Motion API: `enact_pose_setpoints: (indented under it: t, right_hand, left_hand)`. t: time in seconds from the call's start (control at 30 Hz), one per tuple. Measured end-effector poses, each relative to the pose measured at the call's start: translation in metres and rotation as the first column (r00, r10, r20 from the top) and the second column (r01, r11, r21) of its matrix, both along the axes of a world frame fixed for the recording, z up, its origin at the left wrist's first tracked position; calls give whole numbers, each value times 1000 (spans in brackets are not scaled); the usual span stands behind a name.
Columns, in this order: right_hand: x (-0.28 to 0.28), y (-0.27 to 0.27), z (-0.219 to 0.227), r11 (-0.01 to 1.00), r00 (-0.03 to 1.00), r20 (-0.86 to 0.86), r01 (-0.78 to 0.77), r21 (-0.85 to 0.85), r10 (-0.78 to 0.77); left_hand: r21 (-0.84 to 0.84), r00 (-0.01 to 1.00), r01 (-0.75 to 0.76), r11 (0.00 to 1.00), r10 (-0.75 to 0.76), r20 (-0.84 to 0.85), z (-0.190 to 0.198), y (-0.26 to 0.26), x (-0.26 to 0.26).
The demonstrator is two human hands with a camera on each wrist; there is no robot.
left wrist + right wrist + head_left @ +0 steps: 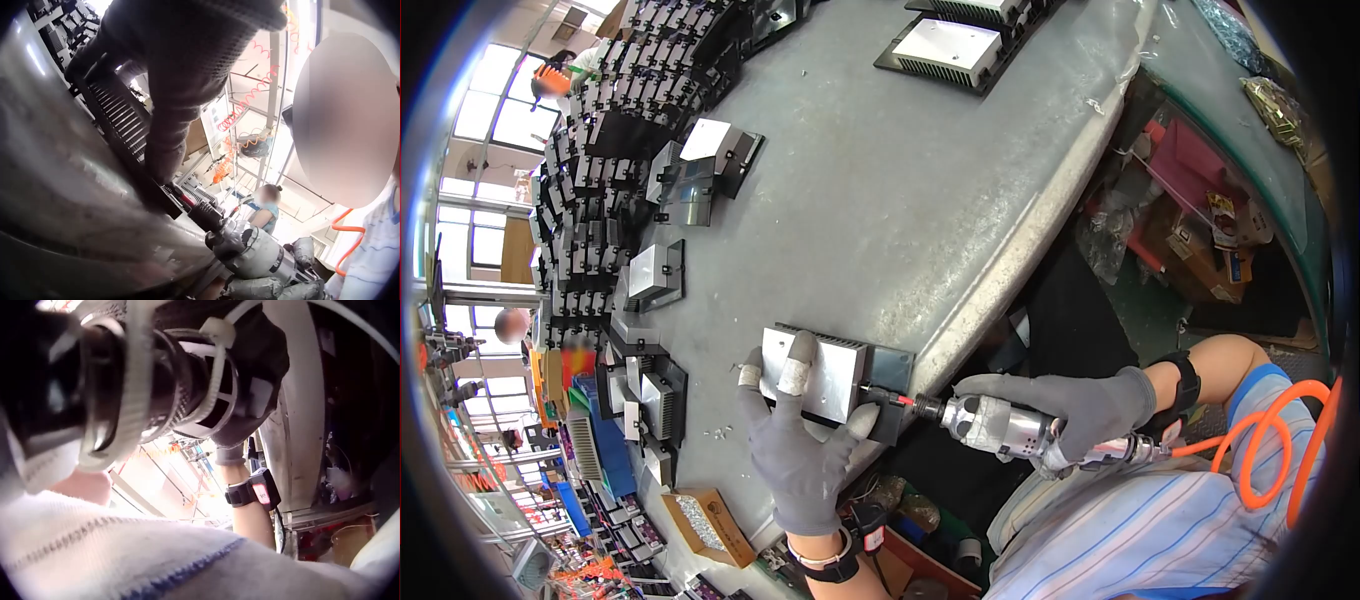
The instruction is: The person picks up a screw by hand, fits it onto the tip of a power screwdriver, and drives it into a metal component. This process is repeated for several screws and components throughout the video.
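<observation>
The pneumatic screwdriver (pixel 1000 428) lay nearly level, its long axis running from about four o'clock to ten o'clock, bit tip aimed at the near side of the finned metal housing (pixel 825 375) that sat at the table's front edge, low in the head view at roughly six o'clock. The red-tipped bit met the dark bracket on the housing's right end. The right hand (pixel 1090 405), in a grey glove, was wrapped tightly round the tool's silver body, fingers curled over the top, wrist strapped and forearm coming in from three o'clock; an orange coiled air hose (pixel 1270 450) trailed off the tool's back toward four o'clock. The left hand (pixel 800 440), also gloved with taped fingertips, lay spread on the housing: its fingers were straight and pressed flat on the bright top plate, thumb reaching along the near side toward the bit, clamping nothing. That forearm rose from six o'clock with a black watch-like band at the wrist. From the left wrist camera the housing's black fins (pixel 122 122) showed under the glove, and the screwdriver (pixel 250 250) pushed in from five o'clock. The grey metal table (pixel 900 200) stretched away toward twelve o'clock, with stacked black housings (pixel 600 130) at ten o'clock and a cardboard box of screws (pixel 705 525) at seven o'clock.
</observation>
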State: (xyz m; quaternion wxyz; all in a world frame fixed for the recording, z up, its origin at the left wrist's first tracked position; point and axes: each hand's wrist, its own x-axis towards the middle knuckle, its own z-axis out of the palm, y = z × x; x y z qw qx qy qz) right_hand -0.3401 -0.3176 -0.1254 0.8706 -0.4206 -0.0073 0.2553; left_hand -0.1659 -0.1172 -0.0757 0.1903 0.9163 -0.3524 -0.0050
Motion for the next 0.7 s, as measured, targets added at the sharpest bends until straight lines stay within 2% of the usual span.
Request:
enact_pose_setpoints:
  t: [0.07,0.23,0.33,0.5,0.57,0.63,0.67,0.7]
  right_hand:
    - [1,0,0,999,1000,17,-11,-34,11]
    - [1,4,6,993,996,-93,23,112,-13]
    - [2,10,-3,985,996,-87,52,164,-38]
    - [8,2,6,993,994,-110,-1,114,14]
    - [5,1,8,996,995,-101,-14,86,22]
    - [-3,-3,5,965,994,-105,49,256,-22]
    - [-7,-5,-3,986,996,52,62,154,-71]
    - [-12,-14,8,999,1000,18,19,43,-20]
  left_hand:
    - [39,1000,-12,999,11,28,1,-1,-1]
    - [22,1000,20,1000,-21,17,1,0,0]
    - [22,998,43,999,-44,39,0,2,0]
    - [31,996,62,998,-64,68,1,0,0]
    - [-39,999,30,999,-29,34,-1,-2,-1]
    - [73,980,22,997,-35,195,0,0,1]
    - [73,979,0,997,-15,204,1,1,6]
    - [58,982,-11,998,0,187,8,0,16]
